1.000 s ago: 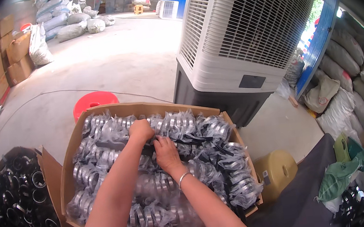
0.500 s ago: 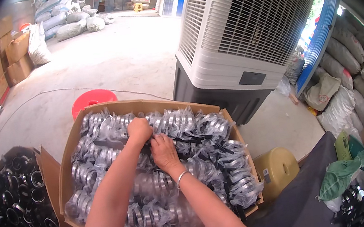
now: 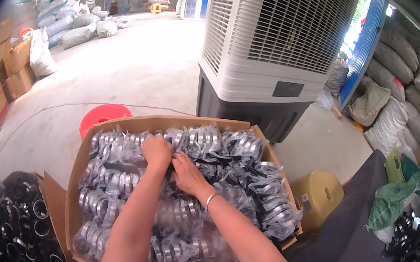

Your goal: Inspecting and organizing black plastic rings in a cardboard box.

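Note:
A large cardboard box (image 3: 72,183) stands in front of me, packed with clear plastic bags of stacked silver and black rings (image 3: 121,185). My left hand (image 3: 156,151) presses down on the bags near the box's far middle, fingers curled into the plastic. Right beside it, my right hand (image 3: 188,175), with a thin bracelet on the wrist, grips the plastic of a bag close to the left hand. Both forearms come in from the lower edge over the packed bags.
A second open box of loose black rings (image 3: 23,240) sits at the left. Behind the box are a red stool (image 3: 103,115) and a big white air cooler (image 3: 283,42). A yellow container (image 3: 322,196) and stuffed sacks (image 3: 402,100) lie at the right.
Both hands stay on the same bags at the box's middle. The right hand has shifted slightly toward me and closer to the left hand.

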A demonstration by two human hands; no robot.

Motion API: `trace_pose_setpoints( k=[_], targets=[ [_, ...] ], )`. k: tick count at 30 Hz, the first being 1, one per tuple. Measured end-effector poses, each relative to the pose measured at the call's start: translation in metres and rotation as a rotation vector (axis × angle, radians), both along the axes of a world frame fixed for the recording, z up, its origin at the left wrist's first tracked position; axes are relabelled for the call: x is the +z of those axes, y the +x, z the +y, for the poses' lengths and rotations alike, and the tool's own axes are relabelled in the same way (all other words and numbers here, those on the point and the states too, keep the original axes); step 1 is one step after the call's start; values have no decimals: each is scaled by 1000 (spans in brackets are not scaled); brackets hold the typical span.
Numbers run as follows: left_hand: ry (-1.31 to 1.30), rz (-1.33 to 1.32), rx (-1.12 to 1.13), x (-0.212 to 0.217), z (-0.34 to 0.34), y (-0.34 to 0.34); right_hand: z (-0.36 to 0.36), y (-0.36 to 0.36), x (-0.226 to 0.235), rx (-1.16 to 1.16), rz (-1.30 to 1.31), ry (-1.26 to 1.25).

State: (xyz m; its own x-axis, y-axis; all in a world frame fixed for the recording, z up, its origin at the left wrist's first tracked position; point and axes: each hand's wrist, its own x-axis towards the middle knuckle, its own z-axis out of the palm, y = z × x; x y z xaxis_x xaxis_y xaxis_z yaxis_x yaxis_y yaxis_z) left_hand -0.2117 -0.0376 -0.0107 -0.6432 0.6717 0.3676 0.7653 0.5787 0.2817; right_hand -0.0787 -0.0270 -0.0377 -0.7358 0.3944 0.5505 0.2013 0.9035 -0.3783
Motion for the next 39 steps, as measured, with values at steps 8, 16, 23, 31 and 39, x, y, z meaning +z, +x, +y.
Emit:
trace_pose_setpoints(
  k=[8, 16, 23, 31, 39],
  targets=[
    [25, -47, -20, -7, -2, -5, -3, 30, 33, 32, -14, -106],
    [-8, -44, -8, -11, 1, -5, 33, 139, 99, -160, -190, -183],
    [-16, -33, -3, -11, 3, -4, 14, 262, 123, -344, -287, -545],
    [-25, -49, -27, -14, -1, -6, -40, 331, 123, -423, -479, -548],
    [-17, -56, -38, -12, 0, -5, -58, 343, 110, -362, -424, -385]
  ],
)
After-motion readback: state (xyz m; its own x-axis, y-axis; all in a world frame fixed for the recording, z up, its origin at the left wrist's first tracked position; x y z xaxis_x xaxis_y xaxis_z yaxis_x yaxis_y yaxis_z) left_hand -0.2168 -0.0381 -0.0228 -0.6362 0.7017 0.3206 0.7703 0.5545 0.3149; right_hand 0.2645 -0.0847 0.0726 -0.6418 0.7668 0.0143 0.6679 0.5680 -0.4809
